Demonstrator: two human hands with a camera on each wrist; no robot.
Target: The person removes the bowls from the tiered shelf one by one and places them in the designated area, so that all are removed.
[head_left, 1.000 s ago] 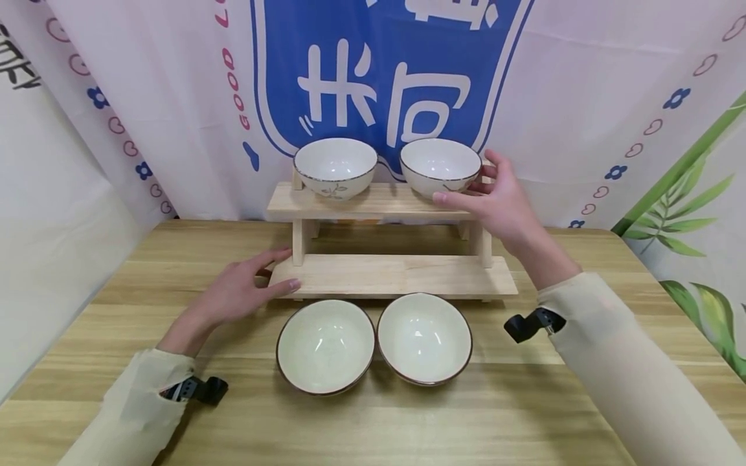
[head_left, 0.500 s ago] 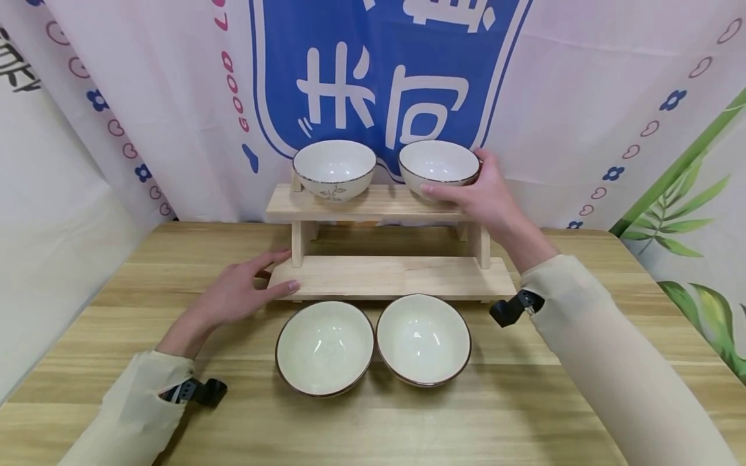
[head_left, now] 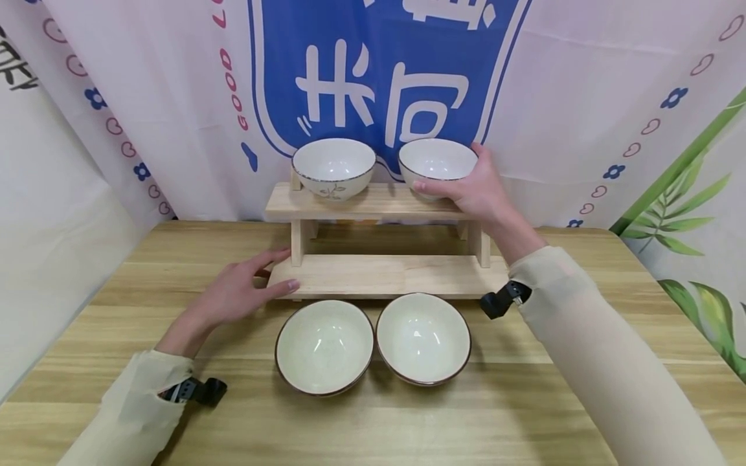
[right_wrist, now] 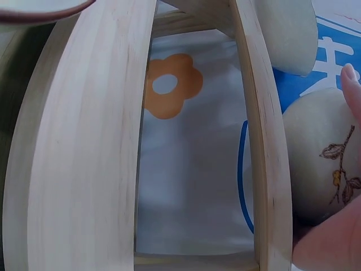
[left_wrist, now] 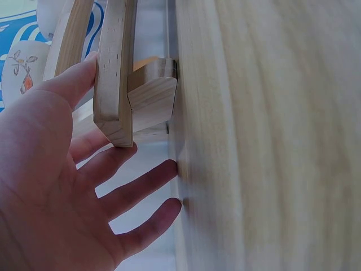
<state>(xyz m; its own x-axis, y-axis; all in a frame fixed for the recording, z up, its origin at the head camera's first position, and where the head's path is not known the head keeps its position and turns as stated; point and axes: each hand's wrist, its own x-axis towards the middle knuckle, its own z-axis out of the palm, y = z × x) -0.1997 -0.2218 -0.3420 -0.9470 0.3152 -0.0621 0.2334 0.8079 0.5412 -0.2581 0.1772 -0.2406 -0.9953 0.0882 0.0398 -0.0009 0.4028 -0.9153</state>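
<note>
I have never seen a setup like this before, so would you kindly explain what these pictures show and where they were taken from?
There is no robot here, just a person's two bare hands. The wide view comes from a camera on the person's head; the closer views come from the left wrist camera and the right wrist camera.

On the wooden table stands a two-step wooden rack. The front left bowl and front right bowl sit before it, and the upper left bowl is on its top step. The right hand grips the upper right bowl, while the left hand touches the lower step's left end.
</note>
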